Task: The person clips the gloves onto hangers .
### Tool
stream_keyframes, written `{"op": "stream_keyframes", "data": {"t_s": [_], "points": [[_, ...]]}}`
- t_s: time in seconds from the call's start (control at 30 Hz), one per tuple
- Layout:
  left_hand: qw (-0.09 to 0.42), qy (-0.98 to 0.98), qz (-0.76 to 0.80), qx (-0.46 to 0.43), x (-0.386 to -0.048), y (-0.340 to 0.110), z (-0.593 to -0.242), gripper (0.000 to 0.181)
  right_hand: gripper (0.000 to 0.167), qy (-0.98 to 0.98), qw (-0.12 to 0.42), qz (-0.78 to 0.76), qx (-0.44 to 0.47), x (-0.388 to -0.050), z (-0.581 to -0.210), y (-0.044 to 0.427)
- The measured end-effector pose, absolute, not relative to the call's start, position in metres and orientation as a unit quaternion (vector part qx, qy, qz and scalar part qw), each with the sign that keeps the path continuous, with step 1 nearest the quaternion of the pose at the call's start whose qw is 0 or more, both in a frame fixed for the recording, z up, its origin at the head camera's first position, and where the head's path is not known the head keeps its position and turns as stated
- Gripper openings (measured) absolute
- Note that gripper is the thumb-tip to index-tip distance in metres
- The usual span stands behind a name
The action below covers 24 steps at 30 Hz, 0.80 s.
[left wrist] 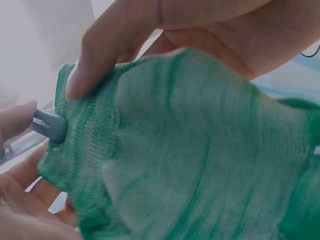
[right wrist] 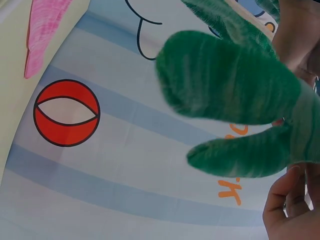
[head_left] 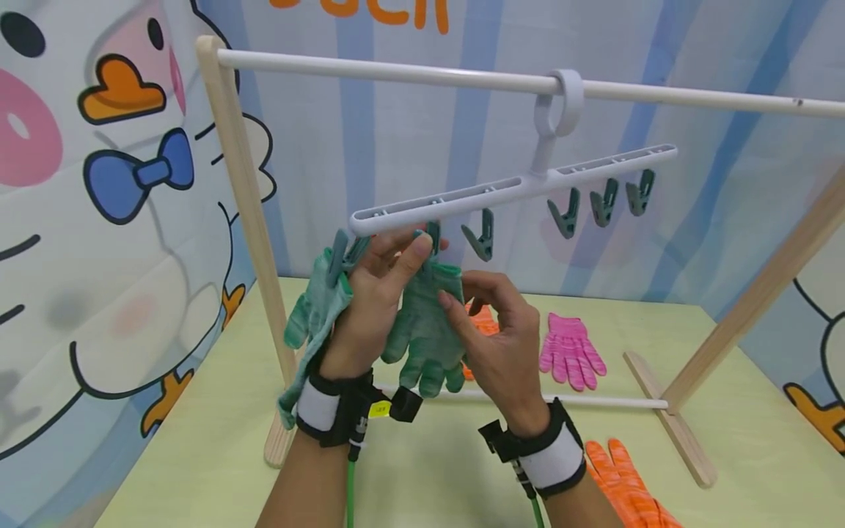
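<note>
A green glove (head_left: 429, 323) hangs cuff-up below the left part of the white hanger (head_left: 442, 205). The left hand (head_left: 372, 301) pinches a dark green clip (head_left: 433, 236) at its cuff; the left wrist view shows the clip (left wrist: 50, 125) on the cuff edge. The right hand (head_left: 505, 345) pinches the same glove's side near the cuff, its thumb on the fabric. Another green glove (head_left: 323, 301) hangs from a clip at the hanger's left end, beside the left wrist. In the right wrist view the glove's fingers (right wrist: 225, 80) dangle.
The hanger hooks over a white rod (head_left: 396, 71) on a wooden frame (head_left: 247, 198). Several free clips (head_left: 604, 202) hang to the right. A pink glove (head_left: 571, 350) and orange gloves (head_left: 627, 488) lie on the pale table (head_left: 218, 440), one orange glove partly behind the right hand.
</note>
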<state>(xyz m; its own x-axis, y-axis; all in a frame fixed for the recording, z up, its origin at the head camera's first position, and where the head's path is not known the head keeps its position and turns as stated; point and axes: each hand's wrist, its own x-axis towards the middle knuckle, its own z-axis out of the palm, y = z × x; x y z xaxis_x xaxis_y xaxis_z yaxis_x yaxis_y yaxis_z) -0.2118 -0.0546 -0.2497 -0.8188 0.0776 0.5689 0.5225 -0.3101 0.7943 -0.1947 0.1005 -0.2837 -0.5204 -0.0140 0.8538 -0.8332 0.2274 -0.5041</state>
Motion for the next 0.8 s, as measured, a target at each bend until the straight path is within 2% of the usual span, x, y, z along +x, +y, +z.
{"op": "stream_keyframes", "data": {"t_s": [0.27, 0.57, 0.8], "points": [[0.128, -0.597, -0.751, -0.25, -0.213, -0.061, -0.249, 0.032, 0.024, -0.693, 0.371, 0.531, 0.315, -0.196, -0.286, 0.108], [0.123, -0.618, -0.732, -0.258, -0.21, -0.065, -0.247, 0.034, 0.018, -0.705, 0.374, 0.525, 0.297, -0.195, -0.285, 0.124], [0.086, -0.638, -0.715, -0.274, -0.204, -0.069, -0.244, 0.045, 0.014, -0.701, 0.376, 0.535, 0.282, -0.194, -0.285, 0.136]]}}
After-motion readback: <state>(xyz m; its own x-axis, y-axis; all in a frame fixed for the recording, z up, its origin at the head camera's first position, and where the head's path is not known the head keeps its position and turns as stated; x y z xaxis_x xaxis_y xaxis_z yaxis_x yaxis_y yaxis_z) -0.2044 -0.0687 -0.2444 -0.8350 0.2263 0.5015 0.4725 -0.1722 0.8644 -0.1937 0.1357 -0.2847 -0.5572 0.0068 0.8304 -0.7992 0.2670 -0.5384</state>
